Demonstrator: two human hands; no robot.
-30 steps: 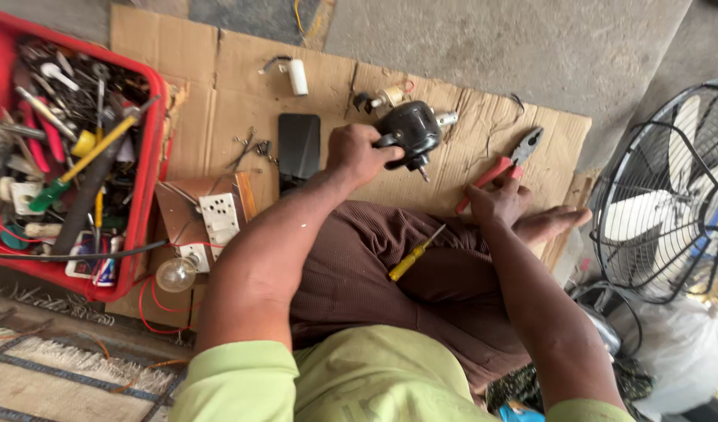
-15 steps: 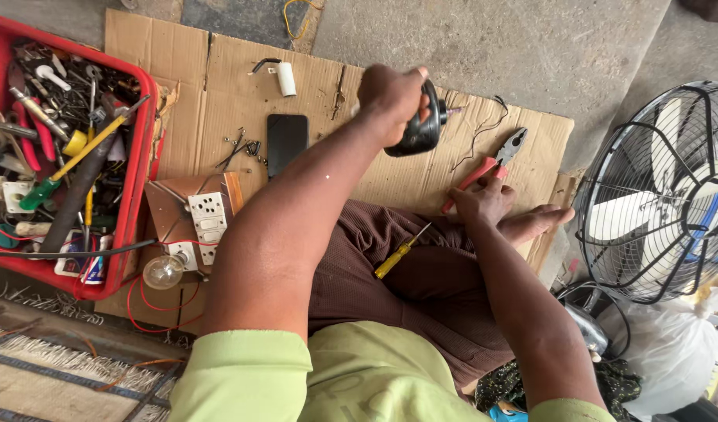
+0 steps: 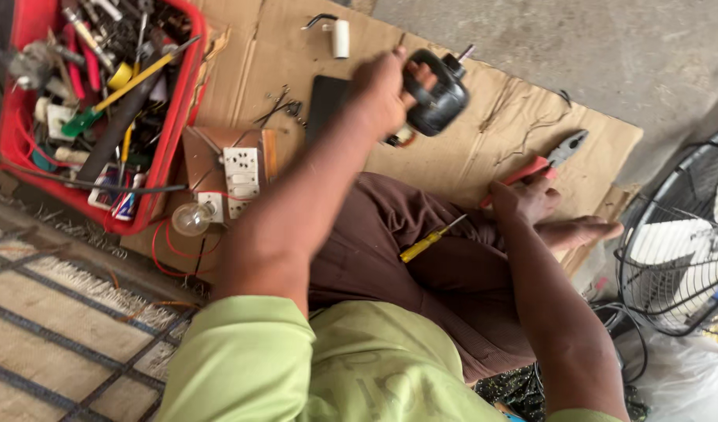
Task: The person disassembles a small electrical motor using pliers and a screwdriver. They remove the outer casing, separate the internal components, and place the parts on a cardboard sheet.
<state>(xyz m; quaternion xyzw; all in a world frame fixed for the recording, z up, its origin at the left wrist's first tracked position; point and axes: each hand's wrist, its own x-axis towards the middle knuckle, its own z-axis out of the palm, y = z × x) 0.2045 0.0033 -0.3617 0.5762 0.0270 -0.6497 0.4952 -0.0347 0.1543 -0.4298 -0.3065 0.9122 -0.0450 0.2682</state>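
Concrete floor, flattened cardboard sheet (image 3: 484, 133) as the work surface, person seated cross-legged on it.

Left hand (image 3: 382, 90): fingers wrapped tight around a black fan motor (image 3: 441, 94), lifted clear of the cardboard near its far edge, shaft end pointing up and away. Frame is motion-blurred there, so the exact grip is hard to read.

Right hand (image 3: 527, 199): fingers curled over the red handles of a pair of pliers (image 3: 550, 156), jaws lying flat on the cardboard toward its right edge. Can't tell whether it's gripping or just resting.

Step, by my read: motor is up for inspection or repositioning, pliers being readied. Next move calls for steadying the motor, since one hand carries its whole weight.

Yellow-handled screwdriver (image 3: 429, 241) lies on the lap. Black flat case (image 3: 326, 105) sits beside the motor; white capacitor (image 3: 341, 37) at the far edge. Wooden socket board (image 3: 234, 176) with a bulb (image 3: 192, 219) at the left edge.

Red crate (image 3: 183, 117), off the left edge: crammed with screwdrivers, pliers, loose cables, tape.

Fan guard (image 3: 679, 250) off the right edge.
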